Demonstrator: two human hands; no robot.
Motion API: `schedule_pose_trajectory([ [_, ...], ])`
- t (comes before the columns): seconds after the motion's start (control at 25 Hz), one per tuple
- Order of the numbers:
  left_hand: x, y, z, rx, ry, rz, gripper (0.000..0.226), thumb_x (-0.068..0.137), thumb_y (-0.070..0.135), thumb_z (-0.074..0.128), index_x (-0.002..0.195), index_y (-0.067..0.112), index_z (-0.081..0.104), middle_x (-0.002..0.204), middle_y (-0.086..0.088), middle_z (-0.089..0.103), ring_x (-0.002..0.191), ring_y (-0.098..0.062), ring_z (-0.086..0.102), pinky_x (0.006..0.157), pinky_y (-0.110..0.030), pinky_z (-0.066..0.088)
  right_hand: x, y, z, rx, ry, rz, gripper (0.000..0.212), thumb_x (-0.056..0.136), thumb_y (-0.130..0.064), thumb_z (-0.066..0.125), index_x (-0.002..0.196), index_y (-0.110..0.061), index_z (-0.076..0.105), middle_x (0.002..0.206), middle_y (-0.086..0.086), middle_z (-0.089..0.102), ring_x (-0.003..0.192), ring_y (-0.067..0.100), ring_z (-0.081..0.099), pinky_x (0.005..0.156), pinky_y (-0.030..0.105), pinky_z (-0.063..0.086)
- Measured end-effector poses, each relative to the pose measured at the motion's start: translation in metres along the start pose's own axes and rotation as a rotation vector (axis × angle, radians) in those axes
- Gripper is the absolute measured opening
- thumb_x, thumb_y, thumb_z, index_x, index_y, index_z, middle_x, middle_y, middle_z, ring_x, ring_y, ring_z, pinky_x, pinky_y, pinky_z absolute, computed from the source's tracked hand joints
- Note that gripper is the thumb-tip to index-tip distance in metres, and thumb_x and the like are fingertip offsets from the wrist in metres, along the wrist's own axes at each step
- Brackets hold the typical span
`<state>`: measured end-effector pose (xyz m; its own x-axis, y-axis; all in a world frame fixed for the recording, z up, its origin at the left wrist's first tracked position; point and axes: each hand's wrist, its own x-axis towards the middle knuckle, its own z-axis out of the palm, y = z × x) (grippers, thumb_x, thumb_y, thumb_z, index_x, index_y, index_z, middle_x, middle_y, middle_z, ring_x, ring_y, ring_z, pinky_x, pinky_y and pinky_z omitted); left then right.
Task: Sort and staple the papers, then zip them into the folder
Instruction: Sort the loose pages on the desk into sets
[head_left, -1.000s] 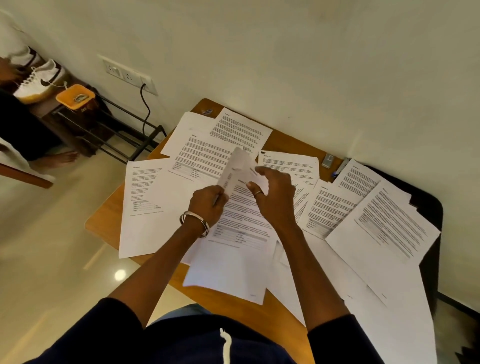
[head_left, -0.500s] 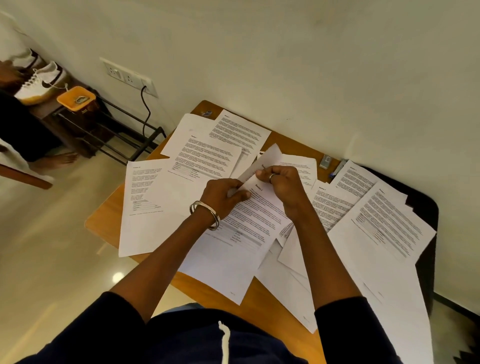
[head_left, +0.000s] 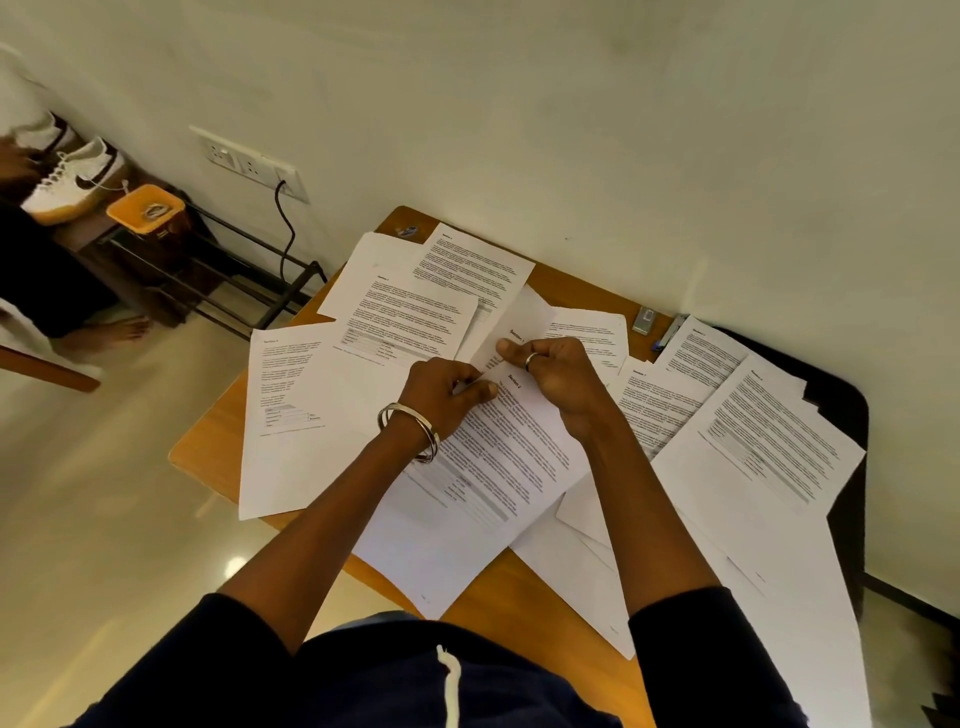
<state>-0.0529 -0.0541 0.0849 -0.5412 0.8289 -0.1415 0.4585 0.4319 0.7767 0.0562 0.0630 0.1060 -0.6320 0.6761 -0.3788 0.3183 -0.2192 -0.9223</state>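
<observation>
At the middle of the wooden surface (head_left: 218, 462), both hands work the top corner of a printed sheet (head_left: 498, 467): left hand (head_left: 441, 395) fingers pinch its edge, right hand (head_left: 556, 374) fingers curl round the lifted corner; text-covered papers (head_left: 753, 441) fan out either side.

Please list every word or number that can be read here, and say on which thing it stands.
"Section 2": heading of the white printed sheet under both hands.
"Section 1": heading of the white sheet behind it.
Headings and body text on the other sheets: too small to read.
</observation>
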Motion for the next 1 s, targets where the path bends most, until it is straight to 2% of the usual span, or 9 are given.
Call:
schedule_pose_trajectory([
  [0.2,-0.004,0.001,-0.004,-0.011,-0.001,-0.019,0.025,0.084,0.031,0.065,0.089,0.008,0.072,0.076,-0.013,0.067,0.07,-0.027,0.058,0.062,-0.026,0.045,-0.001,0.003,0.008,0.003,0.05,-0.031,0.021,0.088,-0.027,0.067,0.082,-0.008,0.073,0.086,0.005,0.075,0.073,0.021,0.072,0.071,0.032,0.059],
  [0.28,-0.005,0.001,-0.005,-0.026,0.012,-0.032,0.026,0.084,0.031,0.065,0.092,0.007,0.072,0.084,-0.016,0.069,0.076,-0.029,0.061,0.065,-0.028,0.048,-0.002,0.002,0.007,0.002,0.034,-0.035,0.021,0.087,-0.029,0.068,0.085,-0.009,0.074,0.088,0.004,0.075,0.075,0.021,0.072,0.073,0.034,0.06],
  [0.4,-0.005,-0.001,-0.005,-0.03,0.007,-0.053,0.024,0.084,0.031,0.065,0.093,0.009,0.071,0.086,-0.01,0.069,0.071,-0.019,0.06,0.059,-0.016,0.044,0.0,0.0,0.007,-0.036,0.073,-0.047,0.02,0.085,-0.028,0.071,0.083,-0.008,0.073,0.089,0.004,0.074,0.076,0.022,0.072,0.077,0.039,0.06],
  [0.52,-0.003,0.002,-0.004,-0.047,0.017,-0.097,0.023,0.084,0.031,0.065,0.091,0.01,0.072,0.071,0.001,0.062,0.059,-0.006,0.052,0.052,-0.011,0.036,0.002,0.0,0.009,-0.049,0.119,-0.045,0.021,0.086,-0.031,0.069,0.082,-0.01,0.072,0.087,0.005,0.074,0.076,0.022,0.071,0.079,0.041,0.059],
  [0.68,-0.001,0.008,0.001,-0.093,0.04,-0.138,0.023,0.083,0.031,0.066,0.092,0.01,0.073,0.069,0.003,0.061,0.058,-0.005,0.051,0.052,-0.012,0.035,0.005,-0.002,0.007,-0.113,0.129,-0.08,0.02,0.086,-0.033,0.067,0.081,-0.014,0.071,0.089,0.005,0.073,0.076,0.023,0.071,0.079,0.044,0.059],
  [0.8,0.0,0.011,0.003,-0.107,0.04,-0.151,0.023,0.083,0.03,0.067,0.094,0.011,0.072,0.073,0.002,0.062,0.057,-0.003,0.052,0.046,-0.006,0.034,0.003,-0.002,0.007,-0.144,0.166,-0.081,0.022,0.088,-0.037,0.064,0.08,-0.017,0.07,0.088,0.001,0.073,0.077,0.021,0.07,0.08,0.044,0.058],
  [0.92,0.001,0.01,-0.005,-0.162,0.103,-0.186,0.024,0.083,0.029,0.067,0.097,0.009,0.072,0.082,0.001,0.063,0.062,-0.006,0.054,0.051,-0.008,0.035,0.001,0.014,-0.009,-0.101,0.345,-0.135,0.023,0.084,-0.053,0.061,0.092,-0.032,0.067,0.106,-0.009,0.068,0.103,0.017,0.062,0.096,0.048,0.048],
  [1.0,0.003,0.01,-0.019,-0.193,0.161,-0.184,0.025,0.084,0.028,0.066,0.097,0.008,0.071,0.085,-0.001,0.063,0.069,-0.013,0.055,0.057,-0.013,0.037,-0.004,0.031,-0.03,0.079,0.497,-0.073,0.028,0.084,-0.055,0.058,0.104,-0.035,0.06,0.122,-0.006,0.062,0.112,0.016,0.054,0.096,0.042,0.045],
])
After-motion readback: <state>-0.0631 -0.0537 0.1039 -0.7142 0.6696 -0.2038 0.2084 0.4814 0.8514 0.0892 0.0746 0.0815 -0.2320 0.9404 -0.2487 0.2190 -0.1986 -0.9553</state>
